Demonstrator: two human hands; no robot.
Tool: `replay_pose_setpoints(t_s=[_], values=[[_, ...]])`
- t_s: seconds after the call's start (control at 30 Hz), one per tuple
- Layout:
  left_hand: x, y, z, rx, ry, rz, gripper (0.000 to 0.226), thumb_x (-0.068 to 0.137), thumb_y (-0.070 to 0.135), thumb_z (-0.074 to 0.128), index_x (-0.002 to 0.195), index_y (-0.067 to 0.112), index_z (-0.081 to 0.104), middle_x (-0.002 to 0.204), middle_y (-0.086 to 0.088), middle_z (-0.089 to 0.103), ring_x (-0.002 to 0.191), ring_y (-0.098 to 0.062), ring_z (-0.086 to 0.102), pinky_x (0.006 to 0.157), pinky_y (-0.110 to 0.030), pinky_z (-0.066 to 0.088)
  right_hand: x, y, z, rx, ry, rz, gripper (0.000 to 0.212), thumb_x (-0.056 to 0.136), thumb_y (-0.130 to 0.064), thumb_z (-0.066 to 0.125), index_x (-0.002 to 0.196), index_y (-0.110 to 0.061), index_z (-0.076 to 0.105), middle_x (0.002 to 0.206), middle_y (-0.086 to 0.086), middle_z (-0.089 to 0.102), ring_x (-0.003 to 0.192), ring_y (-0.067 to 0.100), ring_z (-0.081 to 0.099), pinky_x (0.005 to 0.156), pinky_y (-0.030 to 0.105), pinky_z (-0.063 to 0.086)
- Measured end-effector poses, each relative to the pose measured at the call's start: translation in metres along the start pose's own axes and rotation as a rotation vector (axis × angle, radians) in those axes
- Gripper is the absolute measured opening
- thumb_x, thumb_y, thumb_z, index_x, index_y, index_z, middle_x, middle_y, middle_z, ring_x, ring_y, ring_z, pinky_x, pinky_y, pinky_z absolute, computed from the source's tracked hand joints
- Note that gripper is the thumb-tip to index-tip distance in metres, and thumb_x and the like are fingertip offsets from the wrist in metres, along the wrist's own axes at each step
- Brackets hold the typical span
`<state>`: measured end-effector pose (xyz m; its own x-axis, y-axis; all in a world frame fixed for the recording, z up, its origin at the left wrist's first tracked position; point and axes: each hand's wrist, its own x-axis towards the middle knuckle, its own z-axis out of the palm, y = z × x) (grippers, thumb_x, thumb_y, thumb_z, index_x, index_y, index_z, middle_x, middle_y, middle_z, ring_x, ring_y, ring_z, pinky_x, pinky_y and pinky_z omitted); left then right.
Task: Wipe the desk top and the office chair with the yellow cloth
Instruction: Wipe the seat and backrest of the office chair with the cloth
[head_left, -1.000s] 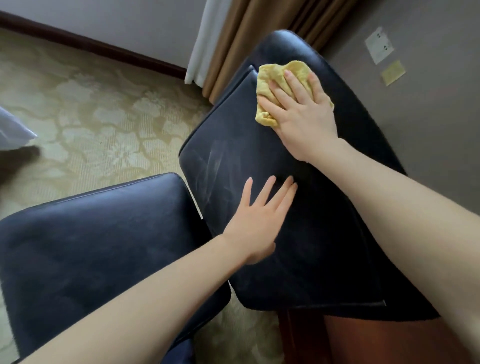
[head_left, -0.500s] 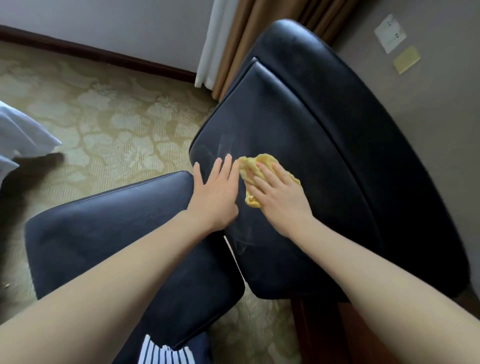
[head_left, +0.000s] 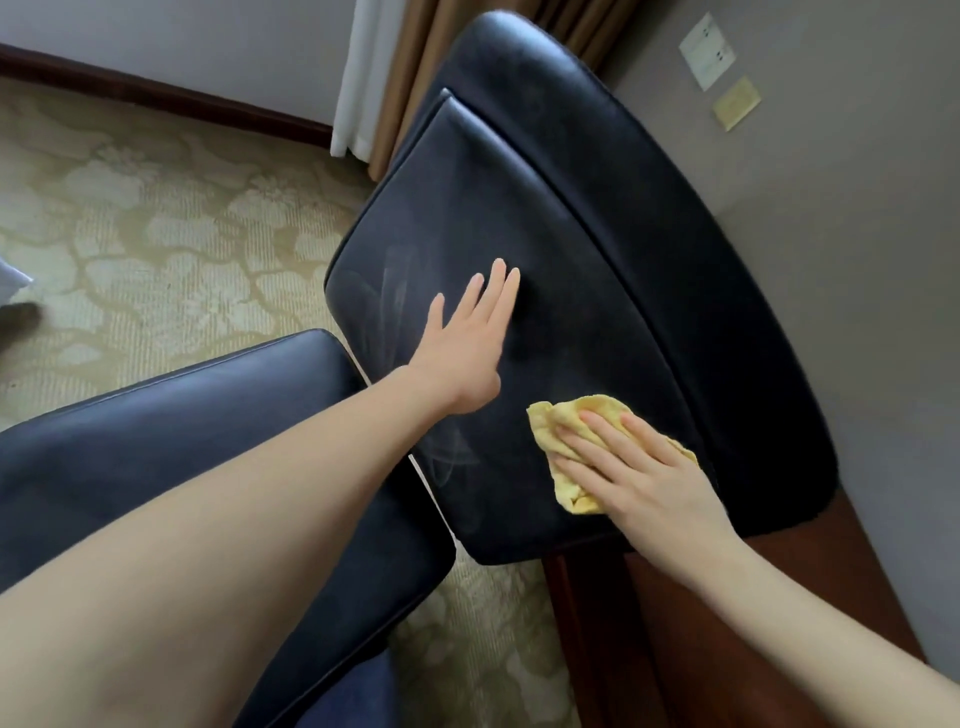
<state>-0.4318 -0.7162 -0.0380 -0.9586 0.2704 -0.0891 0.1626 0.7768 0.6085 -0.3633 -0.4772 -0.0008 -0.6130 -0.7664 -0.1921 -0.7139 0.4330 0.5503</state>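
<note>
The dark leather backrest of the office chair fills the middle of the view, with faint wipe streaks on its left part. Its seat cushion lies lower left. My right hand presses the crumpled yellow cloth flat against the lower right of the backrest, fingers straight. My left hand rests flat on the backrest to the left of the cloth, fingers straight and together, holding nothing.
Patterned beige carpet covers the floor on the left. Brown and white curtains hang behind the chair. A grey wall with a white plate and a yellow note stands close on the right. Reddish wood shows below the backrest.
My right hand has slid the cloth from the backrest's top down to its left middle, then right to its lower right part. My left hand has shifted on the backrest and stays flat.
</note>
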Motion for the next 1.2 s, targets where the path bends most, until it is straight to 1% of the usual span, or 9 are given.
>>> replay_pose_setpoints(t_s=[0.23, 0.37, 0.47, 0.6, 0.7, 0.83, 0.93, 1.1, 1.2], values=[[0.005, -0.003, -0.007, -0.095, -0.029, 0.003, 0.098, 0.074, -0.011, 0.037, 0.149, 0.016, -0.02, 0.157, 0.0, -0.024, 0.146, -0.02, -0.016, 0.119, -0.047, 0.0, 0.037, 0.044, -0.019, -0.104, 0.013, 0.008, 0.051, 0.091, -0.017, 0.03, 0.14, -0.023, 0.046, 0.15, 0.0, 0.036, 0.146, 0.019, 0.011, 0.119, 0.038, 0.005], [0.005, -0.011, -0.015, -0.157, -0.057, 0.024, 0.1, 0.071, -0.014, 0.035, 0.148, 0.015, -0.021, 0.158, 0.001, -0.021, 0.146, -0.017, -0.015, 0.119, -0.046, -0.001, 0.085, 0.061, -0.026, -0.104, 0.048, 0.031, 0.049, 0.09, -0.023, 0.032, 0.136, -0.024, 0.051, 0.147, 0.0, 0.041, 0.141, 0.022, 0.027, 0.116, 0.039, 0.006], [0.005, -0.017, -0.023, -0.212, -0.086, 0.038, 0.101, 0.07, -0.015, 0.035, 0.147, 0.015, -0.024, 0.16, -0.003, -0.006, 0.146, -0.013, -0.012, 0.119, -0.043, -0.004, 0.127, 0.075, -0.034, -0.092, 0.113, 0.05, 0.047, 0.09, -0.026, 0.034, 0.132, -0.026, 0.055, 0.142, 0.003, 0.049, 0.134, 0.029, 0.042, 0.114, 0.04, 0.009], [-0.001, -0.032, -0.031, -0.298, -0.031, 0.033, 0.103, 0.07, -0.013, 0.037, 0.148, 0.02, -0.023, 0.159, -0.001, 0.013, 0.145, -0.011, 0.011, 0.119, -0.041, -0.007, 0.187, 0.088, -0.041, -0.088, 0.119, 0.059, 0.047, 0.09, -0.029, 0.033, 0.131, -0.028, 0.056, 0.142, 0.003, 0.049, 0.132, 0.032, 0.044, 0.112, 0.041, 0.011], [-0.008, -0.043, -0.034, -0.286, 0.053, -0.003, 0.096, 0.076, -0.012, 0.037, 0.15, 0.015, -0.018, 0.16, -0.002, 0.004, 0.147, -0.012, -0.005, 0.119, -0.041, -0.003, 0.234, 0.091, -0.046, -0.095, 0.075, 0.053, 0.048, 0.093, -0.033, 0.03, 0.135, -0.032, 0.051, 0.148, 0.002, 0.042, 0.138, 0.031, 0.035, 0.113, 0.04, 0.003], [-0.021, -0.069, -0.04, -0.302, 0.125, -0.045, 0.089, 0.082, -0.01, 0.037, 0.151, 0.014, -0.013, 0.16, 0.001, -0.004, 0.146, -0.012, -0.009, 0.12, -0.041, -0.002, 0.302, 0.086, -0.053, -0.025, 0.018, 0.095, 0.05, 0.099, -0.034, 0.042, 0.146, -0.04, 0.028, 0.159, -0.004, 0.013, 0.147, 0.028, 0.005, 0.114, 0.041, -0.01], [-0.031, -0.088, -0.043, -0.304, 0.154, -0.091, 0.085, 0.086, -0.008, 0.036, 0.151, 0.016, -0.014, 0.16, 0.006, -0.008, 0.145, -0.008, -0.012, 0.119, -0.039, -0.004, 0.337, 0.069, -0.053, -0.135, -0.034, 0.169, 0.057, 0.099, -0.039, 0.036, 0.15, -0.038, 0.011, 0.16, -0.002, -0.004, 0.146, 0.029, -0.011, 0.113, 0.049, -0.015], [-0.037, -0.109, -0.046, -0.314, 0.132, -0.252, 0.081, 0.086, -0.008, 0.033, 0.151, 0.014, -0.009, 0.16, 0.002, -0.005, 0.146, -0.012, -0.01, 0.118, -0.043, -0.008, 0.351, 0.034, -0.037, -0.044, -0.014, 0.204, 0.054, 0.101, -0.025, 0.028, 0.152, -0.028, 0.01, 0.161, 0.001, -0.003, 0.146, 0.023, -0.012, 0.112, 0.046, -0.018], [-0.039, -0.113, -0.045, -0.345, 0.071, -0.373, 0.081, 0.084, -0.007, 0.033, 0.152, 0.013, -0.007, 0.161, -0.001, -0.004, 0.147, -0.017, -0.009, 0.117, -0.045, -0.009, 0.33, 0.006, -0.014, -0.056, -0.013, 0.107, 0.055, 0.101, -0.021, 0.016, 0.152, -0.023, -0.004, 0.16, 0.002, -0.01, 0.145, 0.025, -0.015, 0.109, 0.046, -0.024]])
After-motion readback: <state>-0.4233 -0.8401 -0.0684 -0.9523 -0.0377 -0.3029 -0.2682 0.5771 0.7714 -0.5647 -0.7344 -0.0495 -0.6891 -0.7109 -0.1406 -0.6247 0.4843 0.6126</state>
